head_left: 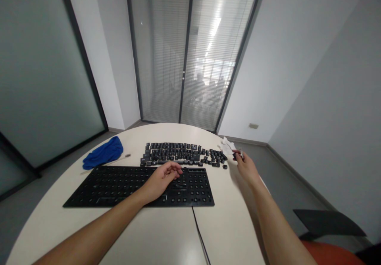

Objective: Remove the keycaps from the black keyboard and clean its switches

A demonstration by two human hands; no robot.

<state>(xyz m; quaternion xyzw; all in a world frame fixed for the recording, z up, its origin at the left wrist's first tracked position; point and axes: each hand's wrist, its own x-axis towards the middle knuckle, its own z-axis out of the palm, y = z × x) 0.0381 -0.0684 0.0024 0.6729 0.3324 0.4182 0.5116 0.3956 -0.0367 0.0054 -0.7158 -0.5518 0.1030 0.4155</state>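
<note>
A black keyboard base (119, 183) without keycaps lies on the round white table (166, 233). My left hand (163, 177) rests on it right of its middle, fingers curled together; whether they hold anything is hidden. Behind the base, loose black keycaps (172, 153) are laid out in rows. My right hand (245, 167) is at the table's right edge, with its fingers pinched on a small metallic tool (241, 152). Just beyond that hand lies a crumpled white tissue (227, 146).
A blue cloth (104, 153) and a thin brush-like stick (119, 159) lie at the table's left. The keyboard's cable (200, 233) runs toward me. To the right stands a chair with a black part (329, 222) and a red seat (330, 254).
</note>
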